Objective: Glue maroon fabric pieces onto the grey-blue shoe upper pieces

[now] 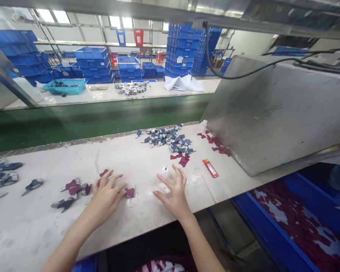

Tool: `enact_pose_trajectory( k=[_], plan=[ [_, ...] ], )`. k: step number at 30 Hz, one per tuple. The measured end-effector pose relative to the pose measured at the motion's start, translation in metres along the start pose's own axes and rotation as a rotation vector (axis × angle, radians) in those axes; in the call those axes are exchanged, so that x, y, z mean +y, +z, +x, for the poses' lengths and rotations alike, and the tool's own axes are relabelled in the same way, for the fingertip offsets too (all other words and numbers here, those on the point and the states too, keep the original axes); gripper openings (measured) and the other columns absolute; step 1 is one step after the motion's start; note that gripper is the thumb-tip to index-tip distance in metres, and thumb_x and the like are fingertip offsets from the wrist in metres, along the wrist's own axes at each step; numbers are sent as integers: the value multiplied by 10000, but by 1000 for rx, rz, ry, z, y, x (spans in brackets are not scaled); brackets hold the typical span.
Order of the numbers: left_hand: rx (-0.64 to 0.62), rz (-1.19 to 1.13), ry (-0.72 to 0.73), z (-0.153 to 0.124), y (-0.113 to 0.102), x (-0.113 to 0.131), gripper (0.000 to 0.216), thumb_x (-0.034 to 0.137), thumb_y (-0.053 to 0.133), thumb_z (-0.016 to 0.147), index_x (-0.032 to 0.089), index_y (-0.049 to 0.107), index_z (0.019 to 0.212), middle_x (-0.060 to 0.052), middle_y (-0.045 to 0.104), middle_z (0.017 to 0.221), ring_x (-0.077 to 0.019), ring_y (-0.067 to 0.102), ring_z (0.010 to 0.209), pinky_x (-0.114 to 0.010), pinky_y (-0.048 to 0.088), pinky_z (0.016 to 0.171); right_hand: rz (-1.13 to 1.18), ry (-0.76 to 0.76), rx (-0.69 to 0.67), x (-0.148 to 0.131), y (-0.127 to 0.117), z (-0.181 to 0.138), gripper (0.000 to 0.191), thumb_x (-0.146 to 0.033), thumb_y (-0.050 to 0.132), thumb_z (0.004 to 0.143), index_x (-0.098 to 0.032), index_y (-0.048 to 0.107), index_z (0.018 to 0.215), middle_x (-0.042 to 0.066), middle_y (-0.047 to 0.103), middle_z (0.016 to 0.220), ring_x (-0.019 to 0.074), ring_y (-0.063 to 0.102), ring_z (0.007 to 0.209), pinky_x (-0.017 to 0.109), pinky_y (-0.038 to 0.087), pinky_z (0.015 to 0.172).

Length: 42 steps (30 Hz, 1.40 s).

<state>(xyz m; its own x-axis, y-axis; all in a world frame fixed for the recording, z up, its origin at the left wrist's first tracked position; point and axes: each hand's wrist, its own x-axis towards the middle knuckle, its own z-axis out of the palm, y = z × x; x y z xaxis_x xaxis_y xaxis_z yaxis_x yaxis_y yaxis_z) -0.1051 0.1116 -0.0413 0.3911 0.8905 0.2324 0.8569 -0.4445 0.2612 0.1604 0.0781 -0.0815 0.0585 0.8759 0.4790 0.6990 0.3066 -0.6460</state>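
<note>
My left hand point(107, 194) is low over the worktop with its fingers spread. A small maroon-and-grey piece point(130, 192) lies by its fingertips, and a maroon piece point(104, 172) shows just beyond them. Left of this hand sit several maroon-faced grey pieces point(75, 188) and a dark blue-grey one point(64, 204). My right hand point(175, 194) is open, thumb and fingers apart, with nothing visible in its grasp. Just beyond its fingers a small dark-tipped pin point(166, 168) stands up from the worktop. Farther off lie a heap of blue-and-grey pieces point(167, 139) and loose maroon pieces point(184, 160).
A red packet point(210, 168) and more maroon pieces point(218, 145) lie at the right, beside a large metal housing point(272, 113). More blue-grey pieces point(2, 172) are at the far left. Behind the worktop runs a green belt point(102, 117). A blue bin point(272, 230) stands lower right.
</note>
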Motion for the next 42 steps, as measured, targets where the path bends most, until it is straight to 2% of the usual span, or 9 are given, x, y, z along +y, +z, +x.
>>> enact_pose_trajectory(
  k=[3,6,11,15,19,23,29,35,42],
  plan=[
    [-45,80,43,34,-12,-10,277,300,501,937,268,703,1123,-124,686,1274,-402,508,1300,-623,345,1045,-11,-22,-57,5,9,3,585,-435,763,816,-340,598,1368,145,362,1507,419,323,1403,616,487,1009],
    [-107,95,-2,92,-13,11,295,312,531,939,213,653,1189,-147,709,1199,-352,622,1157,-538,409,1021,5,-27,31,8,13,4,630,-381,746,822,-316,545,1415,158,471,1370,370,454,1305,559,538,964],
    [-172,91,-131,185,22,58,319,294,624,915,111,589,1174,-210,688,1158,-329,633,1123,-385,481,918,136,-124,299,7,8,5,466,-238,674,869,-290,581,1322,82,621,1024,244,628,938,421,600,784],
    [-161,89,-161,212,45,66,202,192,585,918,109,591,1102,-228,669,1127,-332,625,1110,-371,484,865,288,-100,485,7,4,0,346,-198,699,863,-277,628,1192,5,644,815,165,631,669,295,565,593],
    [-145,57,-134,184,40,64,218,95,462,946,132,586,1121,-199,671,1115,-289,641,1053,-361,482,839,422,197,625,7,1,-8,316,-367,713,852,-191,686,1113,82,741,952,225,722,799,343,608,678],
    [-177,7,-61,105,41,75,270,63,413,963,156,587,1147,-147,710,1104,-259,649,1021,-369,468,875,561,483,607,0,-7,-17,381,-444,721,832,-123,725,1038,113,768,877,229,727,706,320,601,599],
    [-14,-158,-79,5,71,102,201,133,498,958,210,606,1110,-93,728,1082,-273,618,1002,-444,421,912,521,488,493,-8,-11,-32,337,-450,741,794,-129,758,897,93,759,752,223,712,624,311,596,556],
    [93,-224,-137,-3,80,106,180,121,549,932,205,613,1078,-86,729,1025,-274,613,978,-439,425,906,422,417,355,-10,-10,-32,292,-432,716,832,-151,759,899,97,761,808,225,713,679,337,600,626],
    [61,-260,-146,-2,78,107,185,120,544,942,200,613,1095,-91,730,1023,-275,602,988,-441,417,907,385,350,303,3,-8,-35,259,-400,711,852,-160,765,932,100,777,865,240,736,735,364,619,686]
  ],
)
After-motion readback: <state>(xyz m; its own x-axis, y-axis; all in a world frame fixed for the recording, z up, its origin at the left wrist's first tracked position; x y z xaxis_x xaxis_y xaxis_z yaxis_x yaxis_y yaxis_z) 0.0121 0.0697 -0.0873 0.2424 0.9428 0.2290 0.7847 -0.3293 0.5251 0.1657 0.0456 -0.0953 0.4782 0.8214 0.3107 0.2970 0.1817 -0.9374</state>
